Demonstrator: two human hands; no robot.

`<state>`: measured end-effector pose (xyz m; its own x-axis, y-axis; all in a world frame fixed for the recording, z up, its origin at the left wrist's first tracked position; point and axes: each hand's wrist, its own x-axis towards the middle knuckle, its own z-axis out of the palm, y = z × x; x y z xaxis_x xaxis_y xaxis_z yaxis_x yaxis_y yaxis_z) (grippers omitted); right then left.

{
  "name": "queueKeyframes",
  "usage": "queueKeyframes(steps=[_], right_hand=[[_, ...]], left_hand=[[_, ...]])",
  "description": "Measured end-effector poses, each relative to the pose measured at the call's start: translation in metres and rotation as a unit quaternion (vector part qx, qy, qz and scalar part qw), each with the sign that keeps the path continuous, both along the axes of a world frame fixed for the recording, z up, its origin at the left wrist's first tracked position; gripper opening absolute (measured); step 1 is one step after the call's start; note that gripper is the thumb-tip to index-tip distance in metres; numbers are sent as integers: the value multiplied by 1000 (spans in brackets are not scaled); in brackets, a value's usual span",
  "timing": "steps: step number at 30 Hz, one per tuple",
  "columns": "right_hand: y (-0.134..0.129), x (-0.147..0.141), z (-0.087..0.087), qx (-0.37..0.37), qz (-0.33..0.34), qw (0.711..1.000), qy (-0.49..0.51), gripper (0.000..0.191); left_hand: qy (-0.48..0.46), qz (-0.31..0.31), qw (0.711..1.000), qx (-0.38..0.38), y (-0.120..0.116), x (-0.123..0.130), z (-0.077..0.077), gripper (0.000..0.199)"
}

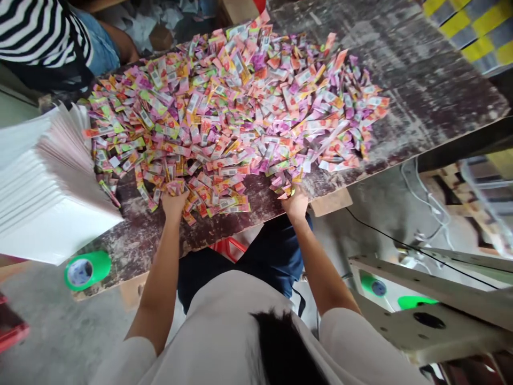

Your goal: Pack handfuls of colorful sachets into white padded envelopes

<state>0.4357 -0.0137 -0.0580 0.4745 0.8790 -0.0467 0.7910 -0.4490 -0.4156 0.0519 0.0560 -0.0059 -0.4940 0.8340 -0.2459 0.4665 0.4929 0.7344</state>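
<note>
A wide heap of small, bright wrapped packets point(224, 112), mostly pink, orange, purple and green, lies on the worn brown table point(417, 69). At the heap's near left edge, my left hand point(175, 204) is closed around several of these packets, which hide most of its fingers. My right hand point(296, 203) is at the table's front edge, with a few packets pinched at its fingertips. Bare tabletop shows between the two hands, and a loose cluster of packets lies just right of my left hand.
A thick stack of white sheets or bags point(52, 198) stands at the table's left end. Near it is a green tape roll point(87, 270). Another person in a striped top point(40, 32) is at the far left. A pale metal frame point(433, 326) stands at lower right.
</note>
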Motion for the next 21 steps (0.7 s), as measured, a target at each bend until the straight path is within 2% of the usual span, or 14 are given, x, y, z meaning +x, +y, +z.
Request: queueKeyframes(steps=[2, 4, 9, 11, 13, 14, 17, 19, 21], right_hand=[[-2, -6, -4, -4, 2, 1000, -7, 33], [-2, -7, -5, -7, -4, 1000, -6, 35], [0, -4, -2, -16, -5, 1000, 14, 45], [2, -3, -1, -18, -8, 999, 25, 51], [4, 1, -3, -16, -24, 998, 47, 51], [4, 4, -4, -6, -37, 997, 65, 48], [3, 12, -7, 101, -108, 976, 157, 37], [1, 13, -7, 192, -151, 939, 243, 35], [1, 8, -4, 228, -160, 905, 321, 34]], left_hand=[[113, -8, 992, -48, 3, 3, 0, 50], [181, -14, 981, -75, 7, 7, 2, 53], [204, -36, 974, -96, 20, 10, 3, 40], [146, -7, 987, -71, 20, 5, 3, 39], [14, 54, 998, -21, 13, -4, 6, 35], [-73, 81, 994, 0, 7, -9, 8, 31], [-307, 111, 945, 36, -20, -28, 21, 12], [-374, 108, 919, 60, -37, -36, 30, 9], [-394, 96, 910, 84, -46, -33, 37, 11]])
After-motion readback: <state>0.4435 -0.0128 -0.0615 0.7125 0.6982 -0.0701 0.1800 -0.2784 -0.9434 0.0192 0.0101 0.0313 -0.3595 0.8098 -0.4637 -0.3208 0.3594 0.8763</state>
